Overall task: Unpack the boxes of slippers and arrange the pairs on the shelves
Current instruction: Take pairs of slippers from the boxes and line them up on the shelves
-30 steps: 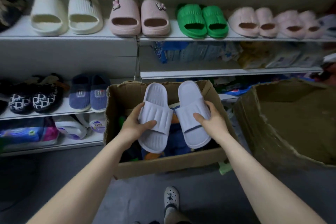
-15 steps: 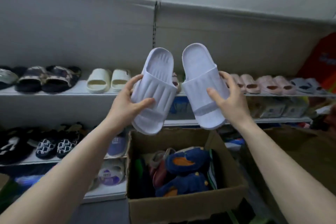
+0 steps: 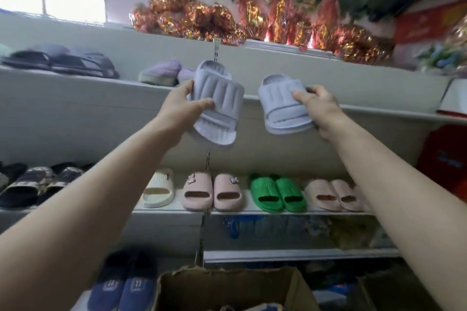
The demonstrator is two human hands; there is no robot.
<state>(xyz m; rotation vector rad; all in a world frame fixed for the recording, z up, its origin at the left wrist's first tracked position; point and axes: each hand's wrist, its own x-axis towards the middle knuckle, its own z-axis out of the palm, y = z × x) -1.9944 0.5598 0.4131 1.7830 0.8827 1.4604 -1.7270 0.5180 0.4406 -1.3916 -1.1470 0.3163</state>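
I hold a pair of pale lavender ribbed slides up in front of the upper shelf (image 3: 374, 111). My left hand (image 3: 180, 106) grips the left slide (image 3: 218, 106) by its strap, toe pointing down. My right hand (image 3: 319, 106) grips the right slide (image 3: 283, 106), whose heel end is level with the shelf's front edge. The two slides are apart, with a gap between them. The open cardboard box (image 3: 227, 285) stands below at the bottom edge; its contents are mostly out of view.
On the upper shelf lie fuzzy purple slippers (image 3: 161, 73) and dark slippers (image 3: 60, 62) to the left. The shelf below holds cream (image 3: 159, 190), pink (image 3: 212, 193), green (image 3: 278, 194) and fuzzy pink (image 3: 333, 195) pairs. Red-gold tinsel (image 3: 192, 17) tops the unit. Navy slippers (image 3: 123, 285) sit low left.
Both hands have lifted the lavender slides out of the box and up to the upper shelf. The slides have moved apart and tilted flatter. My view has swung upward.
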